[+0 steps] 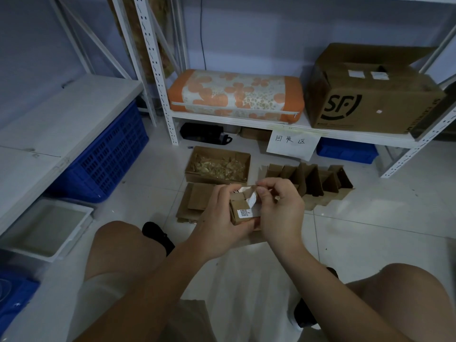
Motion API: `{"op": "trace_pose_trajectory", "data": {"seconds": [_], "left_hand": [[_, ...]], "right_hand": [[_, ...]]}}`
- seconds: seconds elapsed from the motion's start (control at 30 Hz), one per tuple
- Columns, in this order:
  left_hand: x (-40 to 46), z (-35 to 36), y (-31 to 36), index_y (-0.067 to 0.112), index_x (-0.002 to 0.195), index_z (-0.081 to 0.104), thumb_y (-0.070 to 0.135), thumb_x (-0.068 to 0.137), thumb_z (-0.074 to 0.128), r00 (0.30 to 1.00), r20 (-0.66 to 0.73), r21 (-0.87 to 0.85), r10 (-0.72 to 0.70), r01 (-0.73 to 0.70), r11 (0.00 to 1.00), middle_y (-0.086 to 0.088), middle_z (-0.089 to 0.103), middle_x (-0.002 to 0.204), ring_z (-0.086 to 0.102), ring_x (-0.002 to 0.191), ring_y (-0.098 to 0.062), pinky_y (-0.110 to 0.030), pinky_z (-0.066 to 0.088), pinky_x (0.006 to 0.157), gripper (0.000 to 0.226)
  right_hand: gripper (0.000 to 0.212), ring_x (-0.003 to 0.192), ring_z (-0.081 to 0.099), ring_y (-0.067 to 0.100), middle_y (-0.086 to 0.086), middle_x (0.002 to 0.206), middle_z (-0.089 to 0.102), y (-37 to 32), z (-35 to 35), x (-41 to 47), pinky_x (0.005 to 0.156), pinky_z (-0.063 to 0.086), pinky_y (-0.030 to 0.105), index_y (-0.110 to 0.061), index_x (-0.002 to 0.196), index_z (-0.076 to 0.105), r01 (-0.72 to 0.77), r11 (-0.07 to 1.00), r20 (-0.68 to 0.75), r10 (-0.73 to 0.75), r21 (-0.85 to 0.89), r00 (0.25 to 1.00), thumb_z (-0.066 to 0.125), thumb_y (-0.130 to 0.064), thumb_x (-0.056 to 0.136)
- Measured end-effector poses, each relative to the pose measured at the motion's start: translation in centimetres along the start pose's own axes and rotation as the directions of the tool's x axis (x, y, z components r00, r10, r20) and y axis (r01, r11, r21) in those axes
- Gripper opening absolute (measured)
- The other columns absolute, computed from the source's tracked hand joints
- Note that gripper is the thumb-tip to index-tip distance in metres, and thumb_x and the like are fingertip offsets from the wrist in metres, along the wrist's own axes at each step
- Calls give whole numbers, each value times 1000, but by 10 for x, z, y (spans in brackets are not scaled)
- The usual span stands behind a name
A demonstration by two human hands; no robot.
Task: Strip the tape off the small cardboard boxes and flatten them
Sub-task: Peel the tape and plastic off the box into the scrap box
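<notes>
Knees: two bare knees at 7 and 5 o'clock frame the view; the person crouches over a pale tiled floor (345, 243).
Left hand (217, 223): wrapped round the left side and underside of a small brown cardboard box with a white QR-code label (244, 213), held in the air at centre, above the floor.
Right hand (281, 208): thumb and forefinger pinched on a strip of pale tape or label (253, 197) lifted off the box's top edge, curling up toward 12 o'clock.
Box heading: labelled face turned toward the person; long axis looks to run roughly 9 to 3 o'clock, though the hands hide both ends.
Progress on this box: tape partly peeled, box not yet flattened.
Done pile: flattened brown cardboard sheets (195, 203) lie on the floor at 10 o'clock from the hands, partly behind the left hand.
Waste: open shallow brown carton holding crumpled yellowish tape scraps (218, 166) at 12 o'clock, just beyond the flat pile.
Left to do: a row of small brown boxes with flaps standing up (311, 178) at 1 o'clock; judged still waiting, and some seem already opened.
Beyond: white metal shelf unit (246, 119) with an orange flowered cushion (234, 95) and a big printed cardboard carton (370, 95).
</notes>
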State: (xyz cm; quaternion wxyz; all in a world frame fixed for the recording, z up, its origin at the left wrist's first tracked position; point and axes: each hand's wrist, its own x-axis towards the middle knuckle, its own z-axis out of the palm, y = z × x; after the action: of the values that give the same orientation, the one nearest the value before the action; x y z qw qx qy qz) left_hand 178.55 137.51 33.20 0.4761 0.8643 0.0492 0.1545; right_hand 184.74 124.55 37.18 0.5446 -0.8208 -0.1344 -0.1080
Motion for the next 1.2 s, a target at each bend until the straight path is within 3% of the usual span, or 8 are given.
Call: {"op": "trace_pose_trajectory", "data": {"seconds": [0.17, 0.33, 0.5, 0.67, 0.73, 0.8, 0.97, 1.2], "left_hand": [[1, 1, 1, 26, 144, 41, 67, 69, 72, 998, 56, 180, 6, -16, 984, 16, 37, 132, 46, 116, 0, -15, 42, 91, 92], [1, 2, -2, 20, 137, 45, 54, 68, 75, 998, 0, 180, -56, 55, 982, 14, 39, 123, 48, 112, -4, -25, 47, 89, 82], [-3, 2, 2, 26, 145, 41, 74, 66, 66, 999, -51, 169, -8, 17, 985, 20, 36, 132, 45, 120, 1, -13, 41, 91, 96], [1, -1, 2, 28, 141, 38, 67, 71, 68, 991, -88, 269, 97, -70, 961, 13, 37, 133, 45, 120, -5, -16, 41, 94, 86], [1, 2, 2, 29, 141, 36, 65, 72, 67, 992, -87, 273, 93, -66, 960, 11, 37, 135, 48, 122, -13, -28, 49, 95, 83], [2, 5, 4, 29, 147, 34, 63, 72, 65, 995, -84, 251, 52, -29, 967, 12, 33, 140, 47, 127, -17, -34, 51, 98, 87], [10, 0, 8, 13, 165, 15, 53, 83, 74, 997, 63, 499, 39, -66, 864, -2, 20, 162, 28, 146, -23, -40, 34, 119, 108], [15, -1, 19, 18, 146, 35, 58, 82, 63, 991, 123, 723, -58, -49, 689, 1, 43, 132, 45, 117, -18, -29, 42, 80, 80]], "right_hand": [[30, 88, 59, 10, -10, 87, 64, -4, -2, 9, 75, 53, 31, -22, 94, 68, 267, 942, 227, -220, -203, 949, 72, 2, 77], [24, 91, 60, 8, -14, 90, 69, -13, 0, 3, 82, 51, 28, -36, 103, 72, 365, 902, 511, -207, -231, 834, 63, -34, 80], [30, 91, 68, 3, -12, 98, 72, -4, -9, 11, 84, 58, 31, -29, 106, 72, -34, 999, 382, 40, -23, 923, 79, -10, 84], [27, 87, 57, 4, -7, 111, 52, 0, -9, 13, 70, 46, 7, -23, 110, 73, -143, 983, 409, 180, -119, 894, 81, -23, 85], [8, 85, 58, 7, -4, 104, 56, 0, -6, 12, 70, 47, 12, -21, 93, 72, -141, 982, 393, 180, -126, 902, 78, -20, 88], [16, 84, 59, 12, -7, 91, 60, 0, -3, 11, 74, 48, 29, -25, 81, 62, -60, 977, 372, 134, -203, 919, 72, -20, 92], [9, 81, 60, 15, -2, 89, 62, 0, 0, 8, 73, 49, 37, -18, 90, 56, 57, 944, 397, 81, -324, 914, 59, -21, 98], [9, 78, 61, 19, 3, 84, 64, -6, 1, 3, 75, 54, 45, -14, 88, 57, 57, 924, 484, 144, -377, 863, 58, -18, 96]]}}
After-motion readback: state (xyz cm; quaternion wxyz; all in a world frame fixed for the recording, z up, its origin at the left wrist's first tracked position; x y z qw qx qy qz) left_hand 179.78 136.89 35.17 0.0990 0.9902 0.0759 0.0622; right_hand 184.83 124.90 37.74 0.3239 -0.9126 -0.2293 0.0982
